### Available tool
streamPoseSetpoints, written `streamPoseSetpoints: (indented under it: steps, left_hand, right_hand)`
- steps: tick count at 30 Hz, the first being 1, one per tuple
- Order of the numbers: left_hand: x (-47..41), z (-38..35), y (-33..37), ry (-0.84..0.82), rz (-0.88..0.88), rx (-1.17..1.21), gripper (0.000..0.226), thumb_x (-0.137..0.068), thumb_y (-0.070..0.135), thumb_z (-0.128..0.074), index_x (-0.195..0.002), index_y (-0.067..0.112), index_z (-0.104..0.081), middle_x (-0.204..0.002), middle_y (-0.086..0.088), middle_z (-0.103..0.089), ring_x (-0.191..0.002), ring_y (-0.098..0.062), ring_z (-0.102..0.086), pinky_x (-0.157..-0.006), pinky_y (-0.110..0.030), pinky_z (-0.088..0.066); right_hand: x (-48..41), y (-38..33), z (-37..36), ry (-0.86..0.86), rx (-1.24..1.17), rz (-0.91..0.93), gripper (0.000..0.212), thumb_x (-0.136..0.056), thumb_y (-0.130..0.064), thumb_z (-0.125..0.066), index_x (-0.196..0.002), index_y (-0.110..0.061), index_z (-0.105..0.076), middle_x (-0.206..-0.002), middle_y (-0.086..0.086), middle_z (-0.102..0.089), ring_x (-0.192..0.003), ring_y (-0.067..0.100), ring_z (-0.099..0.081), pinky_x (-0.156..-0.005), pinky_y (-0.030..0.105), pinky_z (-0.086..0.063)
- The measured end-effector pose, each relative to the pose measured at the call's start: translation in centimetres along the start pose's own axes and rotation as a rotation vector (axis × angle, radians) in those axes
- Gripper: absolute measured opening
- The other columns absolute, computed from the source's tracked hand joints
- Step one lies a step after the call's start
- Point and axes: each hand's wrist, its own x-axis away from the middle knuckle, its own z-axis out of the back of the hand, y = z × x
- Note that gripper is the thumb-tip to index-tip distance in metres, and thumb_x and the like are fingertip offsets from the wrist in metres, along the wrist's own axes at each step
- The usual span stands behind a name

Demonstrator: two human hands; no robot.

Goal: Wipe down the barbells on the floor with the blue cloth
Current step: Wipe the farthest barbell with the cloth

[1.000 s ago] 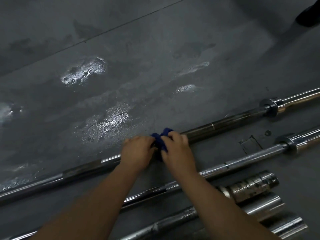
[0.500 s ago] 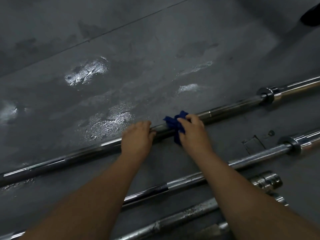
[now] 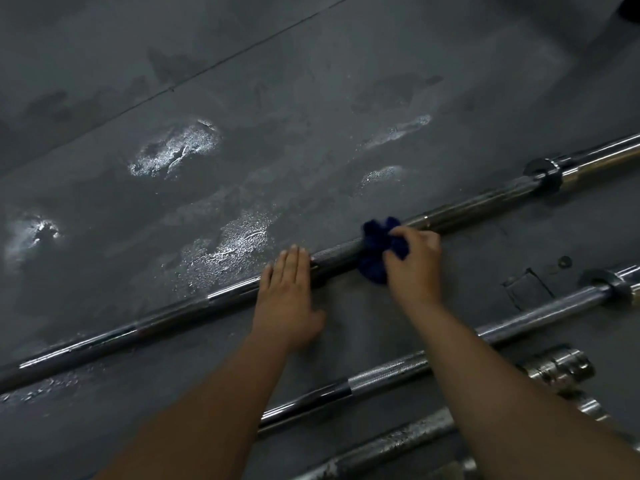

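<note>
A long steel barbell (image 3: 166, 315) lies slantwise across the grey floor, rising to the right. The crumpled blue cloth (image 3: 375, 249) is wrapped over its shaft near the middle. My right hand (image 3: 414, 263) grips the cloth against the bar. To the cloth's left, my left hand (image 3: 287, 296) lies flat with straight fingers across the same bar, palm down. A second barbell (image 3: 391, 370) lies nearer to me and passes under my right forearm. A third, duller bar (image 3: 388, 445) lies closest.
Wet shiny patches (image 3: 228, 247) mark the floor beyond the far bar. Chrome sleeves and collars (image 3: 561, 370) lie at the lower right. A dark collar (image 3: 543, 173) sits on the far bar's right end. A small washer (image 3: 565, 261) lies on the floor.
My right hand has slid the cloth to the right along the far bar. My left hand has gone from curled over the bar to flat on it.
</note>
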Motion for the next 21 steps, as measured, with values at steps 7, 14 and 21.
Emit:
streamPoseSetpoints:
  steps: [7, 14, 21]
  left_hand:
    - [-0.5, 0.1, -0.1, 0.027, 0.003, 0.057, 0.103, -0.076, 0.050, -0.059, -0.157, 0.014, -0.007, -0.165, -0.005, -0.009, -0.152, -0.022, -0.007, -0.121, -0.039, -0.001]
    - [0.2, 0.2, 0.1, 0.033, 0.011, 0.082, 0.105, -0.067, 0.045, -0.068, -0.155, 0.019, -0.017, -0.158, -0.004, -0.026, -0.146, -0.025, -0.022, -0.122, -0.038, -0.008]
    - [1.0, 0.4, 0.0, 0.042, -0.011, 0.104, 0.093, -0.068, 0.035, -0.066, -0.151, 0.017, -0.029, -0.154, -0.005, -0.035, -0.141, -0.024, -0.031, -0.119, -0.033, -0.017]
  right_hand:
    - [5.3, -3.7, -7.3, -0.148, -0.430, -0.403, 0.031, -0.078, -0.002, -0.067, -0.098, -0.018, -0.051, -0.101, 0.010, -0.063, -0.091, 0.028, -0.063, -0.085, 0.041, -0.053]
    - [0.3, -2.1, -3.9, 0.195, -1.039, -0.888, 0.019, -0.090, 0.007, -0.045, -0.099, -0.002, -0.060, -0.077, 0.011, -0.060, -0.053, 0.014, -0.060, -0.049, 0.021, -0.049]
    - [0.9, -1.0, -2.7, -0.047, -1.010, -0.917, 0.015, -0.094, -0.007, -0.044, -0.091, -0.012, -0.058, -0.081, 0.008, -0.067, -0.062, 0.016, -0.065, -0.053, 0.023, -0.051]
